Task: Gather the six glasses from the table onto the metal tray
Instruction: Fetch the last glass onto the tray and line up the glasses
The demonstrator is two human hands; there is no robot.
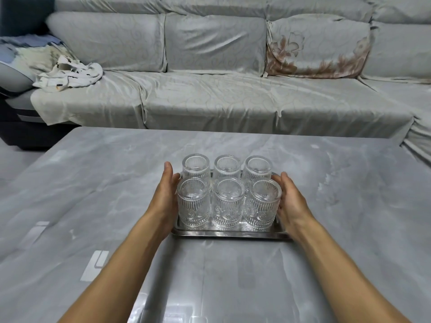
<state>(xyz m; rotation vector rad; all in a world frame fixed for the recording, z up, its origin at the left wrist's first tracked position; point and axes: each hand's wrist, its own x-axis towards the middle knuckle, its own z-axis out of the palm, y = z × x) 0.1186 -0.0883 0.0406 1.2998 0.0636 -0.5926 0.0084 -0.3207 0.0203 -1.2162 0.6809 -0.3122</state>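
Observation:
Several clear ribbed glasses stand upside down on the metal tray (231, 234), in two rows of three. The back row runs from a glass at the left (195, 166) to one at the right (257, 167). The front row runs from a glass at the left (193, 203) to one at the right (262, 203). My left hand (164, 194) lies against the tray's left end, with its fingers stretched along the left glasses. At the tray's right end my right hand (291, 201) does the same. Both hands cover the tray's short edges, and my thumbs are hidden.
The tray sits mid-way across a grey marble-look table (93, 194). Behind the table is a long sofa under a pale cover (210, 101), with crumpled cloth (70, 75) at its left end.

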